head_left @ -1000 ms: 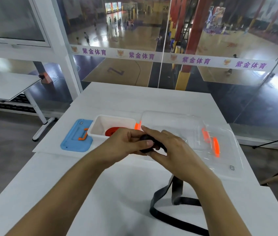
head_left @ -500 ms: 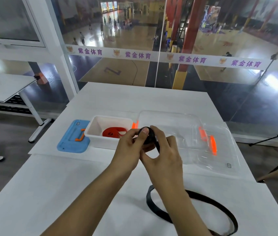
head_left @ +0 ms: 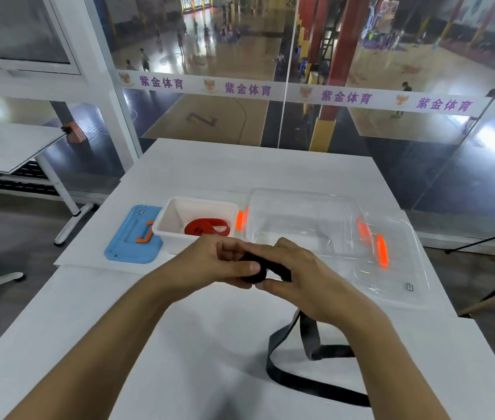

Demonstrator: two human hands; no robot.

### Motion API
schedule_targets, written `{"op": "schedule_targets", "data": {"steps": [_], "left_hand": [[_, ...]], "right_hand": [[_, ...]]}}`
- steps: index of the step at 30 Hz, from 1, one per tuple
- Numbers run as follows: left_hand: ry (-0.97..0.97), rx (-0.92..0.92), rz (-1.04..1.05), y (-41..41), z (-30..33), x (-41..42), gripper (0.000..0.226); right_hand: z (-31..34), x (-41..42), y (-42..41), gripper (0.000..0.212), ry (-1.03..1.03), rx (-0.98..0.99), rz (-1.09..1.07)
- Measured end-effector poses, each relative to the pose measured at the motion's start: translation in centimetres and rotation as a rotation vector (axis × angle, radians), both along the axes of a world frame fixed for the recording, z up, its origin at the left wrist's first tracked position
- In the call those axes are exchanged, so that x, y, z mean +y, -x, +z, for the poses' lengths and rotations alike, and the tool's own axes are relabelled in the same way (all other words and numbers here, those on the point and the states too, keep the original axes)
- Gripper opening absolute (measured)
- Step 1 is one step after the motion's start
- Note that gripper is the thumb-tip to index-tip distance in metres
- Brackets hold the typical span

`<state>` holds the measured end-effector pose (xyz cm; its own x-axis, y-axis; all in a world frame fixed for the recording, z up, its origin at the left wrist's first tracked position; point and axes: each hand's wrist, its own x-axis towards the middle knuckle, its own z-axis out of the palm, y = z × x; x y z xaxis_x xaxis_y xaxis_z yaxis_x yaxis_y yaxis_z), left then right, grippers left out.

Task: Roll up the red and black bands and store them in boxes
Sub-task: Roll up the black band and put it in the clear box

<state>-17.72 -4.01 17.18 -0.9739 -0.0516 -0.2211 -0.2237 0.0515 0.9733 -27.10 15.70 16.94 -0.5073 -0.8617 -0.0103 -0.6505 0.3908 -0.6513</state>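
Both hands meet above the white table (head_left: 179,344), holding a partly rolled black band (head_left: 255,268). My left hand (head_left: 216,262) pinches the small black roll from the left, thumb on its front. My right hand (head_left: 304,274) curls around the roll from the right. The unrolled tail of the band hangs under my right wrist and loops on the table. A rolled red band (head_left: 207,228) lies inside the white box (head_left: 167,219) behind my hands. A clear plastic box (head_left: 301,216) with orange latches stands to its right.
A blue lid (head_left: 131,241) with an orange handle lies left of the white box. A clear lid (head_left: 398,268) with an orange latch lies right of the clear box. A glass wall stands beyond the table's far edge, and another table is at the left.
The hands have turned the black roll and lowered it slightly. The loose tail has shifted from a wide loop on the table to a tighter, folded loop under my right wrist.
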Motion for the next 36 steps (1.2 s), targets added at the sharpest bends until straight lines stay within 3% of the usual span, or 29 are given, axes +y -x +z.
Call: {"op": "schedule_targets", "data": {"steps": [5, 13, 16, 19, 25, 32, 36], "left_hand": [[-0.034, 0.1, 0.112, 0.1, 0.1, 0.8, 0.029], [-0.362, 0.199, 0.438, 1.0, -1.4, 4.1, 0.023], [-0.474, 0.185, 0.46, 1.2, -1.5, 5.3, 0.024], [-0.418, 0.142, 0.448, 1.1, -1.7, 5.8, 0.027], [-0.367, 0.01, 0.349, 0.4, -2.2, 4.3, 0.033], [-0.055, 0.013, 0.039, -0.3, -0.8, 1.2, 0.031], [0.002, 0.069, 0.126, -0.4, -0.5, 1.4, 0.032]], "right_hand": [[0.1, -0.1, 0.0, 0.069, 0.111, 0.002, -0.061], [-1.1, -0.7, -1.9, 0.078, 0.291, 0.038, -0.379], [-2.2, -2.0, -3.2, 0.066, 0.374, 0.136, -0.503], [-3.0, -2.5, -3.0, 0.056, 0.4, 0.188, -0.59], [-2.9, -1.0, -1.1, 0.065, 0.246, 0.058, -0.358], [-1.1, 0.3, 0.4, 0.073, 0.016, 0.016, -0.054], [-0.5, 0.1, 0.1, 0.071, 0.046, 0.082, -0.074]]}}
